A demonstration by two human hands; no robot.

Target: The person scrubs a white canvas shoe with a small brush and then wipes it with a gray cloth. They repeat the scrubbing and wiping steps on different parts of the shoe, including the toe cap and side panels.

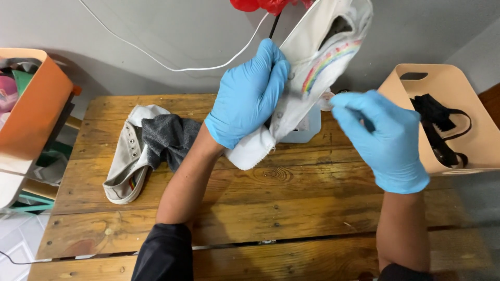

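Wooden plank table (271, 208) — white rainbow-striped canvas shoe (317, 57) held aloft, long axis tilted up-right, clasped by left hand (250, 96); right hand (383, 138) just beside, fingertips pinched together.

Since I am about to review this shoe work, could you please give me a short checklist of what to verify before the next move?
1. Left hand grips the white shoe with the rainbow stripe, lifted above the wooden table: ok.
2. Right hand has something in its pinched fingertips: cannot tell, it is blurred.
3. Both hands gloved in blue: ok.
4. Second white shoe lies on the table, partly under the grey cloth: ok.
5. White cable clear of the held shoe: not ok, it runs behind the left hand.
6. Beige bin at the right stands within reach: ok, probably.
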